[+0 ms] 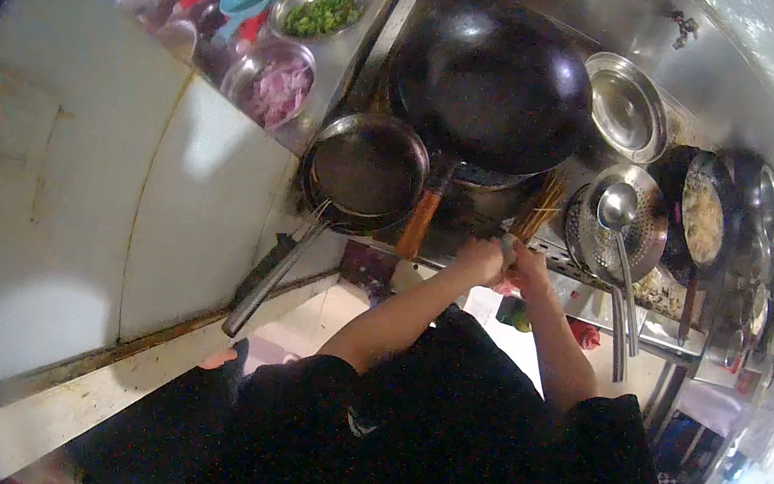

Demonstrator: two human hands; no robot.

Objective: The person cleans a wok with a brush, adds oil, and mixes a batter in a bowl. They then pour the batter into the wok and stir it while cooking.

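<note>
Close together at the stove's front edge, my left hand (481, 261) and my right hand (528, 269) are curled around a small greyish item (508, 247). It is mostly hidden by the fingers, too blurred to name. A bamboo wok brush (538, 209) extends away just beyond them; whether its near end is gripped is unclear. Behind the hands a large dark wok (487, 91) sits over a burner, its wooden handle (420, 223) pointing towards me. A steel-handled frying pan (368, 167) stands to the left.
Right of the brush, a ladle (619, 206) rests on a perforated strainer (649, 242). Beyond are a steel bowl (625, 105) and a pan with pale contents (703, 209). Chopped greens (324, 15) and sliced onion (280, 92) fill bowls at left. A red-capped bottle (585, 335) stands below.
</note>
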